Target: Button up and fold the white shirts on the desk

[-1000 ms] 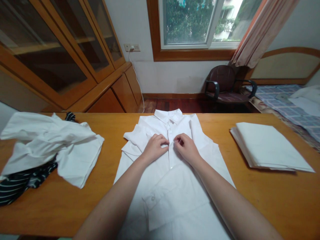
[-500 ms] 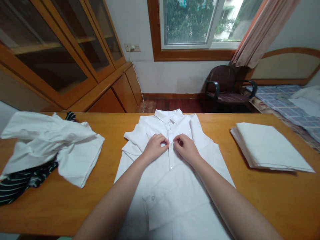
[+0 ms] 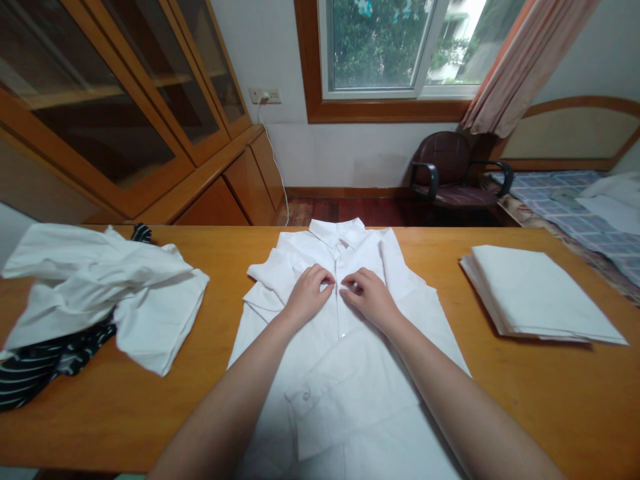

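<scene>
A white button-up shirt [image 3: 345, 373] lies front up on the wooden table, its collar toward the far edge. One long sleeve with a buttoned cuff is laid across its lower front. My left hand [image 3: 311, 293] rests on the chest beside the button placket, thumb and forefinger pinched at the placket's edge. Just across the placket is my right hand [image 3: 369, 297], fingers curved and thumb a little apart from the forefinger, the tips close to the cloth. A small button shows on the placket below the hands. What lies right under the fingertips is too small to make out.
On the left of the table [image 3: 200, 413] a crumpled white garment [image 3: 115, 280] lies over a black striped cloth [image 3: 50, 367]. A folded white cloth [image 3: 540, 287] is at the right. Beyond stand a glass-fronted cabinet [image 3: 185, 147], a chair [image 3: 445, 160] and a bed [image 3: 565, 193].
My right hand has shifted slightly left toward the placket, and its thumb and forefinger have parted a little. My left hand has moved only slightly, up and left. The shirt stays in place.
</scene>
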The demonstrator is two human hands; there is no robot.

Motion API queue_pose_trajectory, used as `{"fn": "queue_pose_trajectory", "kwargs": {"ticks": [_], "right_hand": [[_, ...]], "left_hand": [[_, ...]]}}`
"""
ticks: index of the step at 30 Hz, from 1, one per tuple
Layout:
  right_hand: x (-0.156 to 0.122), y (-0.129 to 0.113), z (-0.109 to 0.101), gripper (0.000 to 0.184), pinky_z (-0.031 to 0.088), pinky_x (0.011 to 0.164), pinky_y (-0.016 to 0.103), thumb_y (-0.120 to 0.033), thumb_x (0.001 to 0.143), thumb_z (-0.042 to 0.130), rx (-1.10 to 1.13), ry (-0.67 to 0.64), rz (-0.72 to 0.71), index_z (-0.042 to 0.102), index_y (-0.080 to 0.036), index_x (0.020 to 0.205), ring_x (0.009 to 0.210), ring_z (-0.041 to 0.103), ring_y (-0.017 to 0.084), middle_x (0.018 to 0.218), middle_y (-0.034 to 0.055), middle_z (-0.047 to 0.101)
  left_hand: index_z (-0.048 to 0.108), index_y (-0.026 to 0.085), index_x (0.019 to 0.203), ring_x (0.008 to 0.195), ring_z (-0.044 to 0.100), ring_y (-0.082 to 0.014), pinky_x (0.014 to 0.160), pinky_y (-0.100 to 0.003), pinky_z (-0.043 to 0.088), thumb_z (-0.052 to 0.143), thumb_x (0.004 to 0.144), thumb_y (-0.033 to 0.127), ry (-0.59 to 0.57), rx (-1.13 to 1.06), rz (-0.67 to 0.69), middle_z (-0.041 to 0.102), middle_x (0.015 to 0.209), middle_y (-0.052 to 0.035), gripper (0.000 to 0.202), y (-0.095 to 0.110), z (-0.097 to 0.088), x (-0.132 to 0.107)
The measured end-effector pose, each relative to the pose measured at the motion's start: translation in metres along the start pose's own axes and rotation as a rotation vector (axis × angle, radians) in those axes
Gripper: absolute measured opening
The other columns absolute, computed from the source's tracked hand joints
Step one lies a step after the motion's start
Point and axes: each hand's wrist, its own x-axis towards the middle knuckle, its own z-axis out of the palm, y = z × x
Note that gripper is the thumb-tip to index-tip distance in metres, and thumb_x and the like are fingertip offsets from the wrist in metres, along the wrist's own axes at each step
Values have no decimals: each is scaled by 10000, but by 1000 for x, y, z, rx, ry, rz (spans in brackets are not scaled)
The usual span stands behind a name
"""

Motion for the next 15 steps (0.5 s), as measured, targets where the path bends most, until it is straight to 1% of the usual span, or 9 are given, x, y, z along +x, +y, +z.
{"fn": "queue_pose_trajectory", "kwargs": {"ticks": [3, 6, 11, 15], "right_hand": [[-1, 1, 2, 133, 417, 784, 328, -256, 810, 758, -57, -35, -17, 735, -249, 940, 825, 536, 188, 875, 22, 607], [-1, 2, 3, 115, 411, 786, 334, -260, 817, 757, -87, -43, -21, 756, -265, 933, 835, 531, 191, 901, 30, 608], [0, 0, 3, 125, 413, 802, 326, -257, 840, 732, -101, -48, 0, 754, -256, 963, 862, 535, 194, 900, 32, 602], [2, -1, 5, 126, 410, 819, 319, -276, 853, 721, -135, -52, 28, 743, -252, 974, 885, 543, 194, 899, 32, 604]], "left_hand": [[598, 203, 838, 913, 549, -207, 868, -354, 452, 580, 840, 110, 15, 71, 32, 588, 899, -29, 95, -1, 1, -2], [608, 200, 868, 944, 527, -223, 888, -370, 448, 581, 852, 119, 27, 134, 49, 593, 931, -42, 86, -1, 1, -3], [628, 198, 984, 1023, 506, -238, 944, -390, 444, 579, 874, 138, 37, 178, 82, 595, 1019, -57, 134, -2, -1, -5], [629, 197, 1032, 1029, 508, -242, 947, -397, 449, 581, 883, 154, 32, 208, 105, 599, 1039, -59, 163, -6, -3, -5]]}}
